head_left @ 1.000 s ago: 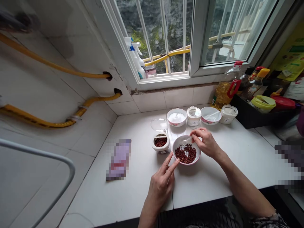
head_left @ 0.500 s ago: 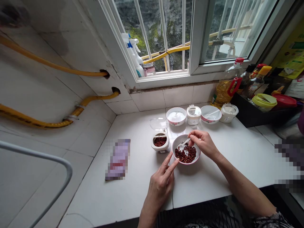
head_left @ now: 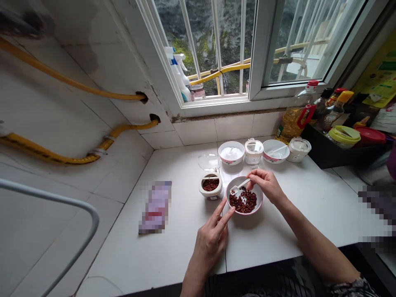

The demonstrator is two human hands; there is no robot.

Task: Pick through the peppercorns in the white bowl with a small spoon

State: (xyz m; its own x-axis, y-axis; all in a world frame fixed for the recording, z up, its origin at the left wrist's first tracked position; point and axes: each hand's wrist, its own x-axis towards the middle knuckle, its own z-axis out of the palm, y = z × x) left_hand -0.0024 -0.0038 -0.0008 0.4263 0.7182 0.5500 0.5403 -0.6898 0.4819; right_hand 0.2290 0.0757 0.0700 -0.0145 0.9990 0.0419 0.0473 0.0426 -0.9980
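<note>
A bowl (head_left: 260, 205) with a pink rim holds dark red peppercorns (head_left: 243, 204) on the white counter. My right hand (head_left: 265, 184) pinches the handle of a small white spoon (head_left: 235, 189), whose scoop is over the back left part of the bowl. Two fingertips of my left hand (head_left: 213, 231) rest at the bowl's front left rim, its fingers apart and holding nothing. Just left of the bowl stands a white jar (head_left: 210, 195) with similar peppercorns inside and its clear lid raised.
Behind are a bowl of white granules (head_left: 231, 153), a lidded jar (head_left: 254, 151), a bowl with a white spoon (head_left: 275, 152) and another jar (head_left: 299, 149). An oil bottle (head_left: 293, 117) stands at the back right. A blurred purple packet (head_left: 156, 208) lies left.
The spoon's scoop has shifted slightly up and left relative to the bowl, off the peppercorns. The whole view has shifted slightly; my left hand stays at the rim.
</note>
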